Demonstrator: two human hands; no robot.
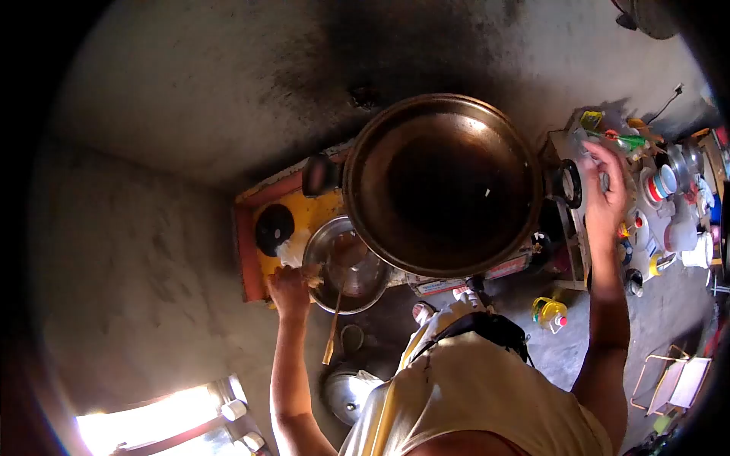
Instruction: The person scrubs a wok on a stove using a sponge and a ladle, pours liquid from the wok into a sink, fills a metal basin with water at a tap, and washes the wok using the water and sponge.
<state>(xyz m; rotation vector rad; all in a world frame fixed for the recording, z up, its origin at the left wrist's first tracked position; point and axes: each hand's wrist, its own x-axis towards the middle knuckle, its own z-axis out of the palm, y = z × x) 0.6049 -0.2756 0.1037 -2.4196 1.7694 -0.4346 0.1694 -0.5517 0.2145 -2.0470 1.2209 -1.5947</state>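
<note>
A large dark wok (pixel 445 186) with two side handles fills the middle of the view, a small pale speck inside it. My left hand (pixel 290 290) is closed at the left rim of a metal bowl (pixel 314 251), holding something brownish that I cannot make out. Whitish plastic lies just above that hand. A utensil with a wooden handle (pixel 331 334) leans out of the bowl. On the right, my right hand (pixel 604 178) is raised near the wok's right handle, fingers partly spread, beside a clear object too unclear to name.
The yellow worktop (pixel 304 216) carries a round black disc (pixel 274 229). Crowded shelves on the right hold bowls (pixel 662 182) and bottles. An oil bottle (pixel 549 314) and a lidded pot (pixel 346 395) stand on the floor. A rack (pixel 673 382) is at lower right.
</note>
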